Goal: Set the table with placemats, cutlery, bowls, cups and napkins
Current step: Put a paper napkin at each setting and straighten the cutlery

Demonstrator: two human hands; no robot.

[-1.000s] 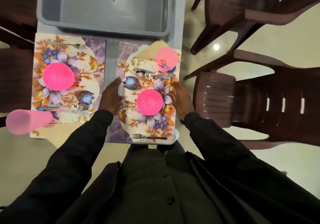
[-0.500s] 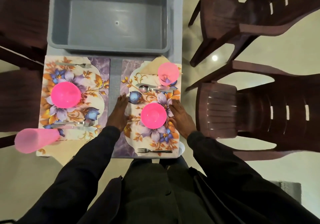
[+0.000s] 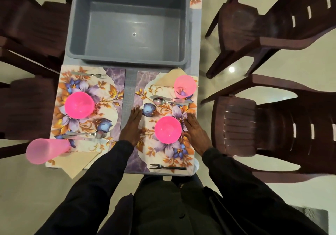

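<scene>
Two places look fully laid with the grey bin [image 3: 127,25] emptied, left hand [image 3: 131,127] and right hand [image 3: 196,134] resting flat-fingered beside the near bowl [image 3: 168,129], holding nothing.

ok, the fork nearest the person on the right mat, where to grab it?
Take the fork by its handle, from above, with the right hand. It lies flat on the mat, tines left, handle pointing right, so fingers likely have to pinch its thin sides. The handle end sits closest to that hand.
</scene>
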